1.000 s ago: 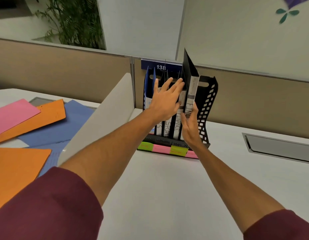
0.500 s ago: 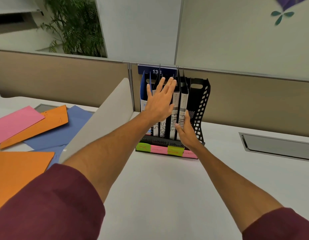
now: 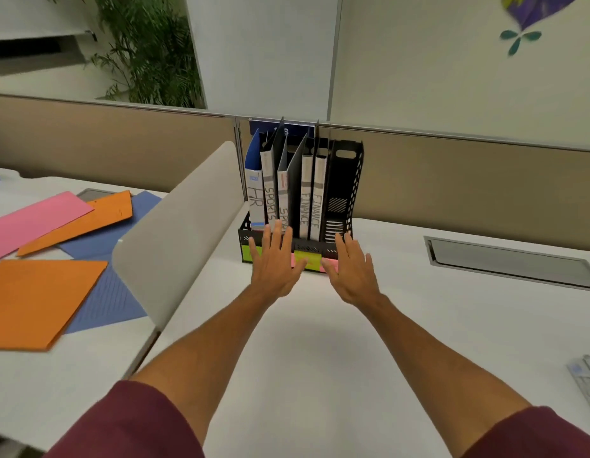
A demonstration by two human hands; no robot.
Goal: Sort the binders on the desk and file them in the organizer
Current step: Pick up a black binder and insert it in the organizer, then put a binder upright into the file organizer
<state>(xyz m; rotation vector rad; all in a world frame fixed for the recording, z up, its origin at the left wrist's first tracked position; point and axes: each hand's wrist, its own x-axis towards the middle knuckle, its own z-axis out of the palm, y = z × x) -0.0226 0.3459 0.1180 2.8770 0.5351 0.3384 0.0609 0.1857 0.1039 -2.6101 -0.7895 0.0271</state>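
A black mesh organizer (image 3: 345, 193) stands against the partition at the back of the white desk. Several binders stand upright in it: a blue one marked HR (image 3: 255, 186), two marked SPORTS (image 3: 270, 183), and two marked FINANCE (image 3: 307, 193). Its rightmost slot holds nothing. Green and pink sticky labels (image 3: 308, 259) run along its front base. My left hand (image 3: 275, 262) hovers with straight fingers just before the base, covering part of the labels. My right hand (image 3: 351, 269) is held flat beside it at the front right corner. Neither hand holds anything.
A curved white divider (image 3: 178, 233) rises to the left of the organizer. Beyond it lie orange (image 3: 39, 299), pink (image 3: 32, 219) and blue (image 3: 115, 236) folders. A grey cable tray (image 3: 508, 259) is set into the desk at right. A translucent item (image 3: 587, 378) shows at the right edge.
The last FINANCE binder has gone down into its slot. Both hands have let go of the binders and dropped back to the organizer's front base.
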